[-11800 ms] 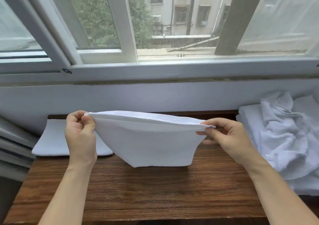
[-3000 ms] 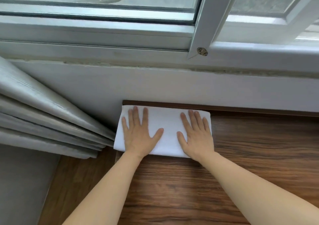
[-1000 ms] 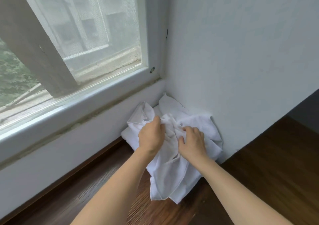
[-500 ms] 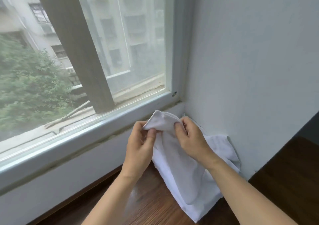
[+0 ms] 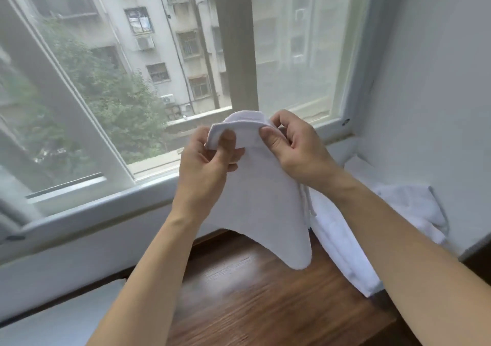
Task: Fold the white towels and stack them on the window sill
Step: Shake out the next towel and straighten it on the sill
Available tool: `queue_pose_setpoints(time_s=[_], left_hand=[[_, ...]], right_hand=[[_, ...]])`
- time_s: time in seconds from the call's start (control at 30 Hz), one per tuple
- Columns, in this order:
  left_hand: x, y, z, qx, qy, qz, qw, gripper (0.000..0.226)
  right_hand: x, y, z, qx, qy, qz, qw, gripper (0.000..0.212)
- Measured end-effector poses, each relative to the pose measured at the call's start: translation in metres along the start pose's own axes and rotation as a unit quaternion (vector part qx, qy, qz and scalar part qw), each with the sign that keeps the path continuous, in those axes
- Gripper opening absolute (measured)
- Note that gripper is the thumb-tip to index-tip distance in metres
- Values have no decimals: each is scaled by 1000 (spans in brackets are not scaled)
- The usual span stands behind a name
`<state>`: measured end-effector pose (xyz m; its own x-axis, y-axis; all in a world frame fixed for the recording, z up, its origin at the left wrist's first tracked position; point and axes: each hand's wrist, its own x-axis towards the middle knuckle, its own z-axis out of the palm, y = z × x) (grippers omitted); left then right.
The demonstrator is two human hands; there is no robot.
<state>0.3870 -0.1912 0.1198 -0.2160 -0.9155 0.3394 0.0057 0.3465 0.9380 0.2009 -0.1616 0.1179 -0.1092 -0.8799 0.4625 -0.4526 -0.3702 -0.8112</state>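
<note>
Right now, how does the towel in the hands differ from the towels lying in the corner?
The held towel hangs in the air, pinched at its top edge by the left hand and right hand; the corner towels lie untouched on the wooden sill. The held towel drapes fairly smooth, while the corner towels are rumpled. Both are white cloth.

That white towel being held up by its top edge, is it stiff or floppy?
Probably floppy: the towel drapes limply below the left hand and right hand. Likely light, since fingertip pinches hold it. Probably not slippery; it looks like soft cloth.
</note>
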Motion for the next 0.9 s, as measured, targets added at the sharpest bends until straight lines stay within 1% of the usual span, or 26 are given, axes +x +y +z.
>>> queue_pose_setpoints(time_s=[0.07, 0.17, 0.27, 0.37, 0.43, 0.5, 0.6, 0.67, 0.73, 0.77, 0.8, 0.9], left_hand=[[-12, -10, -26, 1, 14, -19, 1000, 15], [-33, -31, -61, 13, 36, -58, 998, 18], [-57, -52, -94, 30, 57, -100, 993, 19], [-84, -68, -123, 44, 65, -129, 989, 18], [-101, -77, -142, 71, 66, -141, 985, 19], [-114, -84, -158, 112, 74, -137, 981, 18], [-130, -90, -176, 113, 99, -144, 978, 21], [-138, -91, -180, 103, 103, -151, 978, 21], [-144, -91, -178, 107, 96, -154, 978, 20], [-147, -91, -177, 106, 92, -158, 977, 19], [-149, -91, -175, 102, 89, -162, 977, 19], [-153, -92, -169, 95, 88, -167, 977, 20]], right_hand=[[-6, 2, 29, 0, -33, 17, 999, 33], [-20, 10, 72, 6, -82, 49, 995, 35], [-36, 14, 110, 19, -122, 86, 989, 30], [-54, 19, 142, 25, -165, 121, 979, 30], [-66, 23, 161, 40, -199, 146, 968, 31], [-75, 23, 177, 61, -218, 175, 958, 32], [-84, 22, 192, 116, -250, 214, 937, 35], [-87, 23, 200, 169, -279, 253, 911, 42], [-91, 20, 207, 201, -294, 292, 888, 61], [-94, 18, 211, 212, -294, 301, 882, 69], [-97, 16, 215, 219, -292, 305, 879, 73], [-101, 13, 221, 228, -293, 310, 875, 75]])
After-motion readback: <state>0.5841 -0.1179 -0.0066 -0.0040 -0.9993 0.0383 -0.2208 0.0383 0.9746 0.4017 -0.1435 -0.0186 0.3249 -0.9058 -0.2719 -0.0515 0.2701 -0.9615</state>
